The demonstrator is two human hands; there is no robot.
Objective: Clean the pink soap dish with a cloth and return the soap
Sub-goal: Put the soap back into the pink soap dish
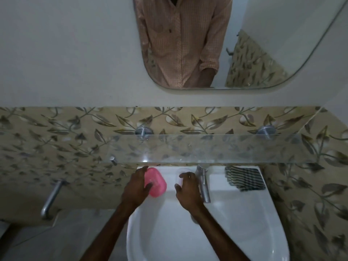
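The pink soap dish (156, 182) sits tilted on the back left ledge of the white sink (235, 213). My left hand (136, 187) grips it from the left, thumb on its near end and fingers over its far end. Just to the right, my right hand (187, 189) curls around a pale oval soap bar (181, 171) lying on the ledge; the soap blends into the white ceramic and is mostly covered. A dark-and-white striped cloth (244, 178) lies folded on the back right ledge, untouched.
A chrome faucet (204, 183) stands right beside my right hand. A glass shelf (207, 147) juts out just above the ledge. A wall tap (51, 197) sticks out at the left. A mirror (254, 44) hangs above, over leaf-patterned tiles.
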